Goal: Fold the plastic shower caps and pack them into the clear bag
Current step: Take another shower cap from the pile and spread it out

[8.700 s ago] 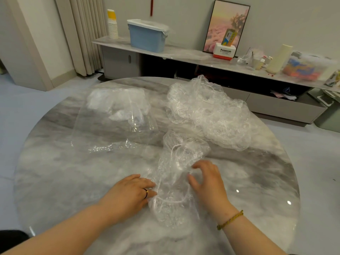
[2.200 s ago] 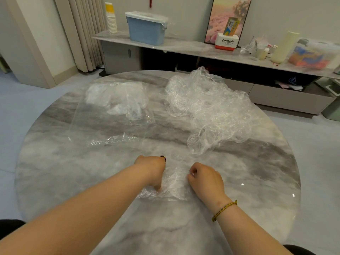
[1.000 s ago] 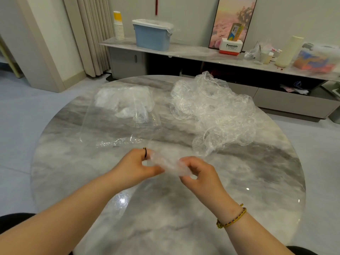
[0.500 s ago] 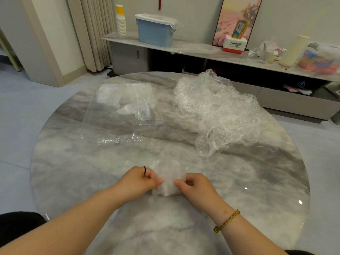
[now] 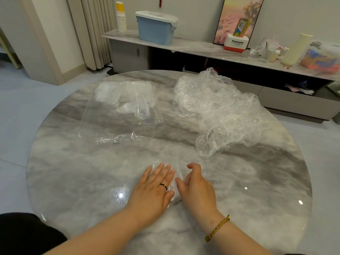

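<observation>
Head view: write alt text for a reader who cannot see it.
A person's left hand presses a folded shower cap flat on a marble table, the right hand beside it. Beyond lie a clear bag holding folded caps and a loose pile of shower caps.

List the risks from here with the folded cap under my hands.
The folded shower cap, pressed flat by the left hand, may spring open once released. The clear bag lies flat farther away, so carrying and inserting the cap could undo the fold.

Left hand [image 5: 153,188] flat, fingers straight; right hand [image 5: 197,190] beside it, fingers loosely curled.
</observation>
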A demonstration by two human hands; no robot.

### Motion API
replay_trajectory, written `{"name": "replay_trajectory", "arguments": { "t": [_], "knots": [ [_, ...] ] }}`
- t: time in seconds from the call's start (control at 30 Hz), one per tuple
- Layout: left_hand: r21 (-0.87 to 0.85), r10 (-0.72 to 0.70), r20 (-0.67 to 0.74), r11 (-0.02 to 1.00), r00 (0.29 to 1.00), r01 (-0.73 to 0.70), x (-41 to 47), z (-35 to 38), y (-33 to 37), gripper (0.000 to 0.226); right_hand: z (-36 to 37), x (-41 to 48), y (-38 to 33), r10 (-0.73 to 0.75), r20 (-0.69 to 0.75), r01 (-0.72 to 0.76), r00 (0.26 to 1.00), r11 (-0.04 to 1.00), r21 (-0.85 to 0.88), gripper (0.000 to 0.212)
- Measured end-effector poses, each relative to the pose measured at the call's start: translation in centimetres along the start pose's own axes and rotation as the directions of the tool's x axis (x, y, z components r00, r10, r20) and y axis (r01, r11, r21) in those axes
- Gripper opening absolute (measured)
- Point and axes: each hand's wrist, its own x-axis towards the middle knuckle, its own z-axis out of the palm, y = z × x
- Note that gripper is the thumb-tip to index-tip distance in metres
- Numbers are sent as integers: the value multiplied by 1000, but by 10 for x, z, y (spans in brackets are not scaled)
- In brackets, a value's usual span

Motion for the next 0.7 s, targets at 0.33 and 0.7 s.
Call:
{"name": "replay_trajectory", "arguments": {
  "t": [0.33, 0.7],
  "knots": [
    [76, -89, 136, 994, 987, 79, -3, 5, -2, 58, 20, -1, 8, -207, 142, 248, 968, 878, -410, 70],
    [110, -178, 154, 981, 972, 162, 1, 0, 4, 89, 17, -1, 10, -139, 251, 225, 958, 908, -353, 76]
  ]
}}
